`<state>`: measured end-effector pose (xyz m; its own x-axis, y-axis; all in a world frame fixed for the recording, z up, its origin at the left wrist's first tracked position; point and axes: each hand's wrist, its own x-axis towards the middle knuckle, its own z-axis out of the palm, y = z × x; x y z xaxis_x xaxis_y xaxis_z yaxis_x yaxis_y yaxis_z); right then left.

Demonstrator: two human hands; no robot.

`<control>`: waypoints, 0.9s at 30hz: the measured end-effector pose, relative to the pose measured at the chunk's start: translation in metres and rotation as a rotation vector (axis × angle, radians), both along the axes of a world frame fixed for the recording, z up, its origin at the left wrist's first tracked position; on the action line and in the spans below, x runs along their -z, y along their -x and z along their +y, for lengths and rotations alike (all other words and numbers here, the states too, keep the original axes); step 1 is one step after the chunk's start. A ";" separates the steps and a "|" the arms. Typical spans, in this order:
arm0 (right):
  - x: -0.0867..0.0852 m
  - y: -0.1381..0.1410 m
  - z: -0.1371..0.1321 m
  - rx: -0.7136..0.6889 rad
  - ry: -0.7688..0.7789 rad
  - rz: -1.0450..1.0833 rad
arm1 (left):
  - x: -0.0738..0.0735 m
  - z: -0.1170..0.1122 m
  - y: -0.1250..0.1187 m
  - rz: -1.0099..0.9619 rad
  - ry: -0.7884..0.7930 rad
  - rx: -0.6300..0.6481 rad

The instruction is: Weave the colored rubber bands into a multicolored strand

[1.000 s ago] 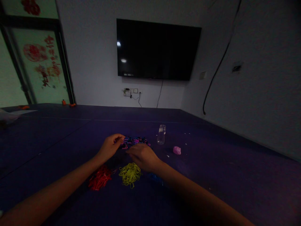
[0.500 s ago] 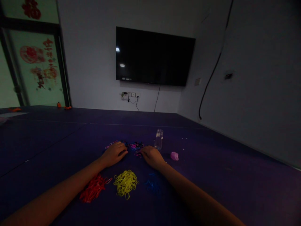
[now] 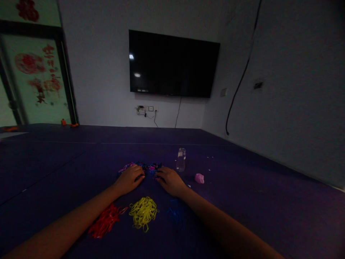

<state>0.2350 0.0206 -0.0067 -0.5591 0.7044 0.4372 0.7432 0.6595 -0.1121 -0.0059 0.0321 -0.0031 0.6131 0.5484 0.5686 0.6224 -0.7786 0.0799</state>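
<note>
My left hand (image 3: 131, 179) rests at the near left side of a loose pile of mixed rubber bands (image 3: 152, 167), dark, blue and pink. Its fingers are bent a little and apart, with the thumb off to the side. On the pile's right side, my right hand (image 3: 170, 181) touches the bands with its fingers slightly spread; the fingertips are dim and partly lost among them. Closer to me lie three sorted heaps: red rubber bands (image 3: 105, 220) by my left forearm, yellow rubber bands (image 3: 143, 213) in the middle, and blue rubber bands (image 3: 175, 212) beside my right forearm.
A clear jar (image 3: 181, 160) stands upright just beyond my right hand. Right of it sits a crumpled pink lump (image 3: 199, 178), with small white scraps around. The dark purple surface (image 3: 67, 162) reaches to the wall, where a television (image 3: 172, 64) hangs.
My right hand has shifted slightly left, further over the mixed bands, and its fingers look more spread. My left hand stays nearly in place. The whole view has turned a little.
</note>
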 end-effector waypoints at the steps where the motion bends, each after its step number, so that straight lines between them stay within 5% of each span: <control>1: 0.001 0.000 0.000 0.024 0.005 -0.006 | 0.000 0.000 0.000 0.002 0.000 0.008; 27: -0.002 0.000 0.001 -0.001 0.001 -0.044 | -0.005 -0.007 0.000 0.071 0.021 -0.024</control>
<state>0.2345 0.0213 -0.0045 -0.5786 0.7040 0.4119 0.7465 0.6605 -0.0802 -0.0056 0.0247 0.0024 0.6377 0.5749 0.5127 0.6458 -0.7618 0.0508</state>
